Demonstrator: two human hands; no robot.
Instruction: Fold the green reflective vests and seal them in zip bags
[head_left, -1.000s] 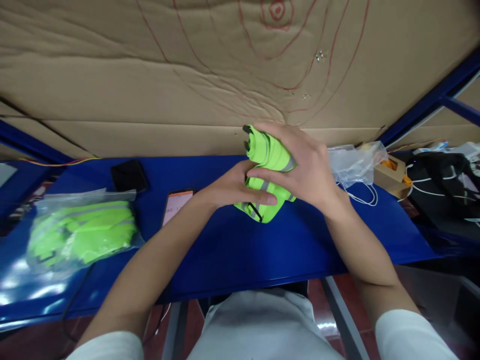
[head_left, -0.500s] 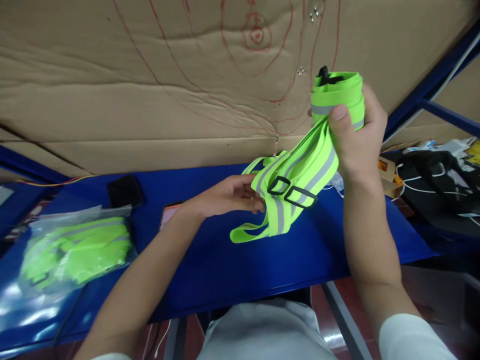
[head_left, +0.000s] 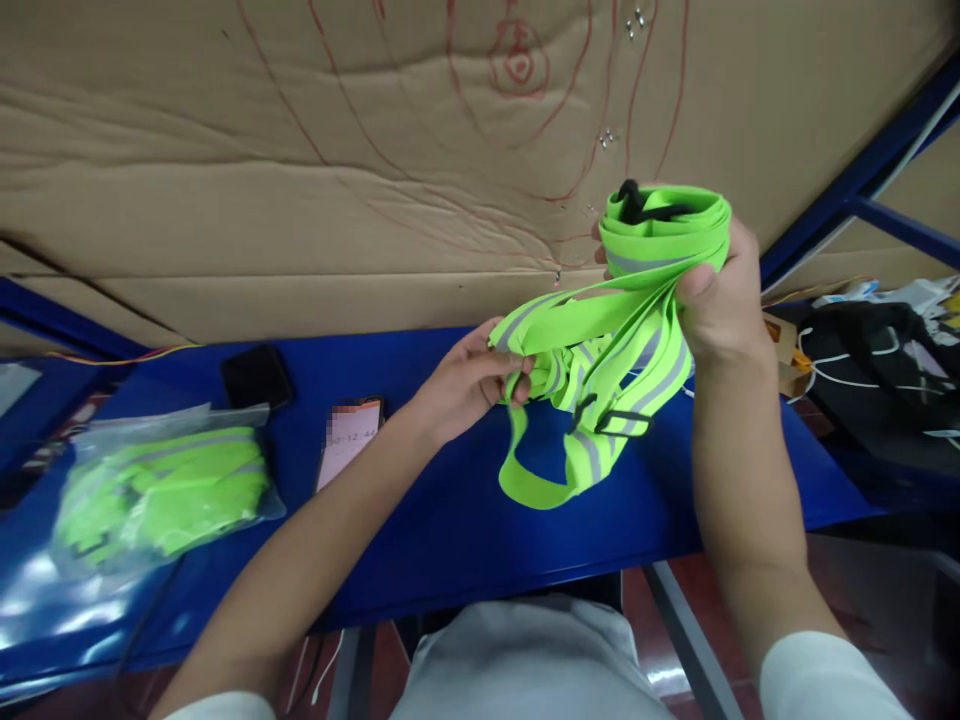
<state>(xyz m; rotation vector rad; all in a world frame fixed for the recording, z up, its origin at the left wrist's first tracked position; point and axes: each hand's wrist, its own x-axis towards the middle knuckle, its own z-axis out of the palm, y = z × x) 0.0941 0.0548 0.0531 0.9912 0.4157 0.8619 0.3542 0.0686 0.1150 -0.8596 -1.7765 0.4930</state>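
My right hand [head_left: 724,300] is wrapped round a rolled part of a neon-green reflective strap [head_left: 664,235], raised above the table, with a black clip showing in the top of the roll. Loose lengths with grey stripes hang from it toward the left. Lower on these hangs a black slider buckle [head_left: 626,424]. My left hand [head_left: 480,380] pinches a strap length between thumb and fingers, and a loop droops below it. Some of the left fingers are hidden behind the strap.
On the blue table [head_left: 450,530] lie a clear bag [head_left: 165,490] of green straps, a phone [head_left: 349,440] and a black flat object [head_left: 256,376]. Cardboard [head_left: 337,220] with red lines stands behind. To the right are a small box [head_left: 786,360] and cables.
The rolled strap and my right hand have come down slightly. My left hand has closed on a strap length, and the hanging lengths have spread apart. More of the phone shows.
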